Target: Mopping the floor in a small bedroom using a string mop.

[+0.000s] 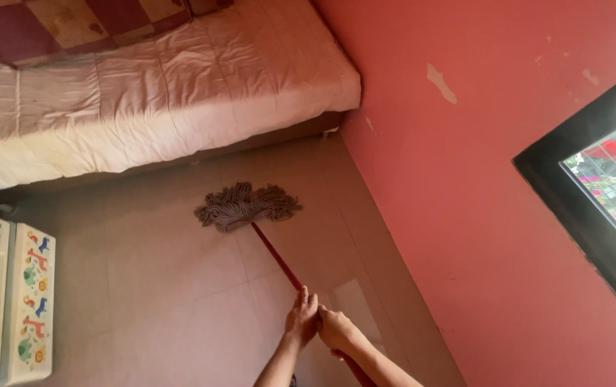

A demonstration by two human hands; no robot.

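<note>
Clearly, both hands are gripping the slim red mop handle (pixel 276 252), one right behind the other. The left hand (pixel 302 320) is wrapping its fingers around the shaft a little further forward, and the right hand (pixel 336 332) is closing on it just behind, the two touching each other. Stacking them this way probably lets the forward hand steer while the rear one pushes, which suits a long tool held at a low slant.

The handle is running toward eleven o'clock from the hands, ending in a grey-brown string mop head (pixel 247 206) that is lying fanned out flat on the beige tiled floor (pixel 164 287). The strands are spreading wide, likely because the head is being pressed down against the tiles.

Just beyond the mop head, toward twelve o'clock, a low bed with a rumpled pale pink quilted cover (pixel 157 93) is filling the corner, its edge overhanging a dark gap above the floor. At three o'clock a salmon-red painted wall (pixel 466 215) is rising, flaking in spots, with a black-framed window (pixel 595 208) set into it. At nine o'clock, two white plastic boxes with colourful animal prints (pixel 7 301) are standing side by side, well apart from the mop.
</note>
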